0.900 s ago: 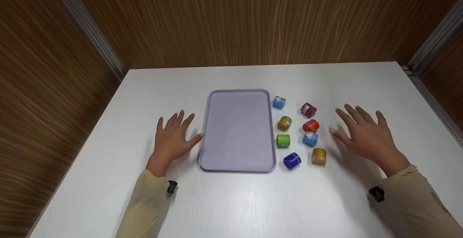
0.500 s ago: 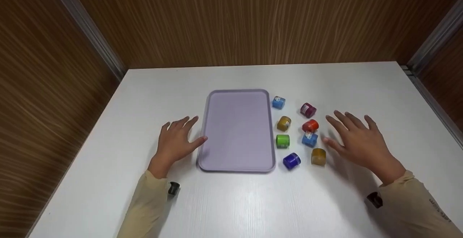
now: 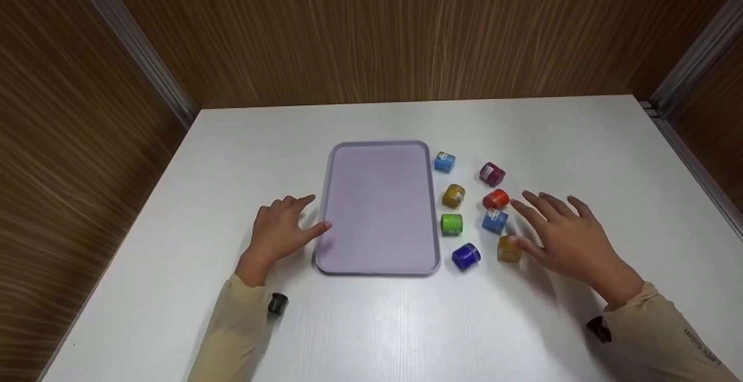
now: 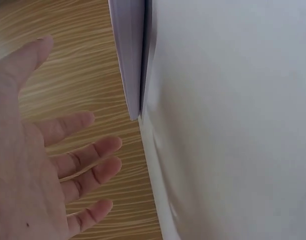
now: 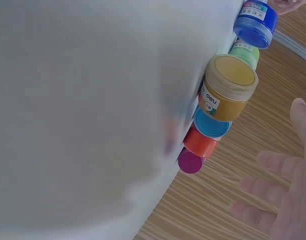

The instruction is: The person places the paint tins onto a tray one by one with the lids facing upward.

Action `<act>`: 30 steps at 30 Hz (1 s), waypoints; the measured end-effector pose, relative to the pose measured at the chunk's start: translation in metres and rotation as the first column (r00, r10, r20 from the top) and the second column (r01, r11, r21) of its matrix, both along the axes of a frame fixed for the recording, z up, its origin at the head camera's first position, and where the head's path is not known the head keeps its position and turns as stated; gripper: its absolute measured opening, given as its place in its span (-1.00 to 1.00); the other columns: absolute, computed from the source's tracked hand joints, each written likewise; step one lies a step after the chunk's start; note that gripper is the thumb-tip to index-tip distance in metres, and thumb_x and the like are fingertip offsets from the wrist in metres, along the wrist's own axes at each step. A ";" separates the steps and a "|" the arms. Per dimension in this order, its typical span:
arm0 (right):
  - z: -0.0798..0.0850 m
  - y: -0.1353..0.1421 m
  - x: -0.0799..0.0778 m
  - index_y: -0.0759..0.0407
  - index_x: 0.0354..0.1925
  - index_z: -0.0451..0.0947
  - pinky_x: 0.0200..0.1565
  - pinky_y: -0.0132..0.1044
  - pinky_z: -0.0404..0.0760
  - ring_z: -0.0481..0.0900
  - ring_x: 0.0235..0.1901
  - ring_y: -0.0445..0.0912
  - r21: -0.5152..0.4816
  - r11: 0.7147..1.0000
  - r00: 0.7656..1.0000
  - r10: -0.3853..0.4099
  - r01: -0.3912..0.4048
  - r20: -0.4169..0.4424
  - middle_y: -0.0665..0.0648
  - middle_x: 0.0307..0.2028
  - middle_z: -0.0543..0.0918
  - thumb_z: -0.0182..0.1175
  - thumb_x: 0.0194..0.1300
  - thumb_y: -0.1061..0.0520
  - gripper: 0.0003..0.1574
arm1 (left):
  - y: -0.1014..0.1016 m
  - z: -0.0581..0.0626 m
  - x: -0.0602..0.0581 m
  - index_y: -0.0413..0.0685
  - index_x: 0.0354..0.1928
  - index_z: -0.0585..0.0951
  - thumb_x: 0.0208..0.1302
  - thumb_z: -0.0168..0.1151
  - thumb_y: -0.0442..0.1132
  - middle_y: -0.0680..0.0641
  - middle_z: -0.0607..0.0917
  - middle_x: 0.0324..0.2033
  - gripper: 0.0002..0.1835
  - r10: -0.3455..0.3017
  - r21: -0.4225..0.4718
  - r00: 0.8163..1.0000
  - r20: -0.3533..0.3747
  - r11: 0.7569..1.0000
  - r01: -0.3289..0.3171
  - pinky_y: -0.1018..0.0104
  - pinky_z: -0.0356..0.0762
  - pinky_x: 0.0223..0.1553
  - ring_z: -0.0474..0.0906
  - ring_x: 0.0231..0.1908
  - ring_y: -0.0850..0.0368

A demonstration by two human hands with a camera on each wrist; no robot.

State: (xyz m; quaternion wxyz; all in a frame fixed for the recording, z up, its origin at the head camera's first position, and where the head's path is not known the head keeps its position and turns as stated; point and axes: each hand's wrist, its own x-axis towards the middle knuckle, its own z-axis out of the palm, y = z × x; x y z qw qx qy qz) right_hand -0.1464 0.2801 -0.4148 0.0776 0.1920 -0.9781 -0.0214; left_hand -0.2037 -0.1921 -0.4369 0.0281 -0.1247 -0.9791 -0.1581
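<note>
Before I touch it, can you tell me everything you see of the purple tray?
The tray is pale purple and looks like plastic: a rectangle with rounded corners and a raised rim. Lying flat on the white table, it holds nothing. Small jars lie close to its right side. The left grip has its thumb over the left edge; no contact shows.

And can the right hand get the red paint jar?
Probably yes: the open right hand is close to the red paint jar in the head view, with nothing visible between them.
</note>
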 end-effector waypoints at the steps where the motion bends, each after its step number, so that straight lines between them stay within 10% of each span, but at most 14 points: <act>1: -0.001 0.000 0.000 0.05 0.38 0.27 0.22 0.32 0.22 0.32 0.28 0.23 -0.002 1.000 1.000 0.005 -0.005 -0.002 0.25 0.35 0.34 0.13 0.29 -0.28 -0.18 | 0.000 0.000 0.000 0.06 0.30 0.47 0.10 0.12 0.44 -0.13 0.63 -0.01 -0.16 0.002 0.004 1.000 0.010 1.000 -0.002 -0.06 0.33 -0.01 0.53 -0.03 -0.14; 30: -0.006 -0.002 -0.002 0.02 0.33 0.37 0.02 0.25 0.46 0.53 0.04 0.23 -0.003 0.998 0.993 0.063 -0.063 0.101 0.23 0.06 0.53 0.13 0.25 -0.38 -0.16 | -0.012 -0.007 0.001 -0.03 0.29 0.47 0.06 0.35 0.23 0.00 0.58 -0.28 -0.20 -0.043 0.158 0.962 0.271 0.987 0.000 0.33 0.28 -0.43 0.33 -0.40 0.18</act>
